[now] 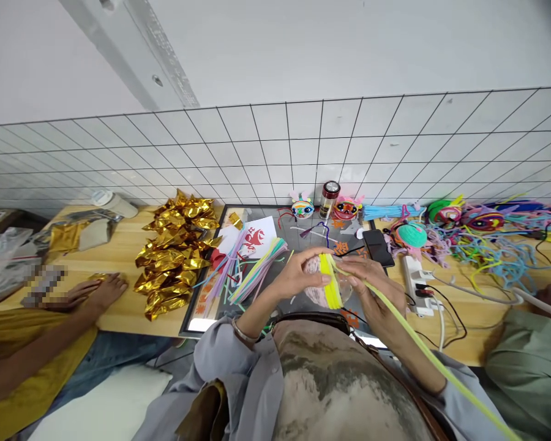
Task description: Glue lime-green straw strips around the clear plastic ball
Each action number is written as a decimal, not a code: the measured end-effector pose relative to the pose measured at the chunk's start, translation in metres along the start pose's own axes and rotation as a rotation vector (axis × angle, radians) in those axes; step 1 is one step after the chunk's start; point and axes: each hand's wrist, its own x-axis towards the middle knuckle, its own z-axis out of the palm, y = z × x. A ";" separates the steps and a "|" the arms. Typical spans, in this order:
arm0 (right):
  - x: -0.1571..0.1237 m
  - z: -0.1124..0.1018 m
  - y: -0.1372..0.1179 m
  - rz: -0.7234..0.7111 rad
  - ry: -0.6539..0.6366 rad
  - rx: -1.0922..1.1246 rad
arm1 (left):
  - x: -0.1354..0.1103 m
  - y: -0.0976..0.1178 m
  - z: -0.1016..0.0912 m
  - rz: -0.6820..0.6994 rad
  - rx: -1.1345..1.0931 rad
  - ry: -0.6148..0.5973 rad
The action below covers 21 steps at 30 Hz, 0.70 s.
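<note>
In front of my chest, my left hand [298,274] grips a round ball [316,293] from its left side, thumb in front and fingers over the top. The ball is wrapped in fuzzy pink-white strands, with a bright yellow band down its middle; its right part looks bare and clear. On the ball's right side, my right hand [377,288] pinches a long pale yellow fuzzy strand [411,334]. That strand runs from the ball under my fingers, over my right forearm and out at the bottom right. Fingertips hide where it meets the ball.
Bundles of coloured fuzzy stems [261,269] lie left of the ball. A phone [378,247], power strip [416,285] and tangled stems [487,260] are right. A flask [330,199] stands behind between decorated balls. Gold foil [177,257] lies left. Other people sit either side.
</note>
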 end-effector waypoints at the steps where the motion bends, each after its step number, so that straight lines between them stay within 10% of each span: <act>1: 0.000 0.000 0.000 0.001 0.010 -0.006 | 0.000 0.001 0.001 0.001 0.006 0.000; 21: -0.010 0.002 0.006 -0.052 -0.105 -0.060 | -0.006 0.007 0.004 -0.019 0.019 0.008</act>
